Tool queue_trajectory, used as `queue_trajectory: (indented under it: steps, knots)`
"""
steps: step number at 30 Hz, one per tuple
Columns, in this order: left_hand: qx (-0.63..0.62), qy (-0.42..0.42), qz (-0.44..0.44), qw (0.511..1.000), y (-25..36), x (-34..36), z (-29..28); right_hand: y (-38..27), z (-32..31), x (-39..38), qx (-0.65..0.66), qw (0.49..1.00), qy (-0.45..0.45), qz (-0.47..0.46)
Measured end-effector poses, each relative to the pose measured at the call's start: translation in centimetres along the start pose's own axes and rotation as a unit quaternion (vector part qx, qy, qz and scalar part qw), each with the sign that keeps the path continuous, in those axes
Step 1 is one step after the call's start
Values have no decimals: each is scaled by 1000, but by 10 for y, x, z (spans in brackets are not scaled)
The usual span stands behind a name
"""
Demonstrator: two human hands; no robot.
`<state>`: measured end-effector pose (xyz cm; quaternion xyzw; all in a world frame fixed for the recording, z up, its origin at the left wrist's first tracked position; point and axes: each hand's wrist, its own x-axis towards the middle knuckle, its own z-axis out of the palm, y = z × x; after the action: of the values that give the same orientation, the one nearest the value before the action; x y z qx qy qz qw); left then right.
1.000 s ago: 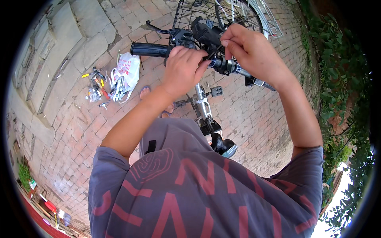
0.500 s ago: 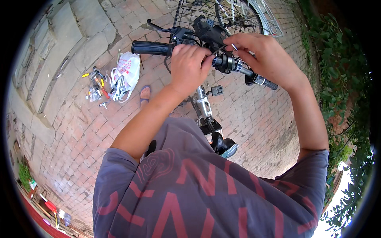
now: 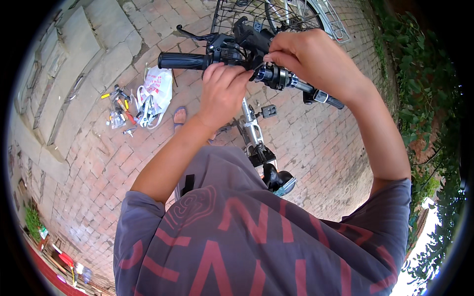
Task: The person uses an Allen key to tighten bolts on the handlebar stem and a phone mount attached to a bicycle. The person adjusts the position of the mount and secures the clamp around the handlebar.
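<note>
A bicycle handlebar (image 3: 298,82) with a ribbed black grip (image 3: 182,61) and a brake lever (image 3: 195,34) crosses in front of me. My left hand (image 3: 223,92) is closed at the bar, just inward of this grip, thumb and forefinger against a dark part by the stem. My right hand (image 3: 308,53) pinches a thin metal rod (image 3: 263,63), which looks like a hex key; its tip is hidden among the fittings. Close to these fingers are a black bracket like a phone holder (image 3: 253,35) and a black clamp (image 3: 277,77) round the bar.
A white plastic bag (image 3: 157,93) and several hand tools (image 3: 118,106) lie on the brick paving at left. Stone steps (image 3: 74,64) rise beyond. Below the bar are the bicycle's frame (image 3: 253,129) and saddle (image 3: 276,178). A wire basket (image 3: 237,15) is ahead; leafy plants (image 3: 419,89) line the right.
Both hands have shifted slightly left, the left one also lower. The handlebar has moved a little left in view. The rod, plainer before, is now mostly covered by my right fingers.
</note>
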<state>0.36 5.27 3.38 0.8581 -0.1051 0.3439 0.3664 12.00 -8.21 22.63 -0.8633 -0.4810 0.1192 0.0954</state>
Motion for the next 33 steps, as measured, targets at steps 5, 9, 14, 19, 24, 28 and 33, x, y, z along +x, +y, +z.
queue_trajectory:
  steps: [5,9,14,19,24,28,33]
  knots:
    - [-19,22,9,1000,-4,6,2,-4,0,8,147,977,-71,136]
    - [-13,28,-22,999,-2,15,6,-2,-3,14,217,944,-98,229]
    - [-23,51,-34,998,3,24,10,4,-4,16,293,900,-108,304]
    - [-24,36,-51,998,3,27,10,8,-3,0,250,957,5,150]
    - [-31,37,-48,998,3,27,11,20,-6,-11,30,995,45,-87]
    - [-42,34,-45,998,1,26,10,24,-2,-9,-13,991,59,-122]
    - [-48,34,-33,998,-3,23,9,21,1,-4,-13,981,88,-174]
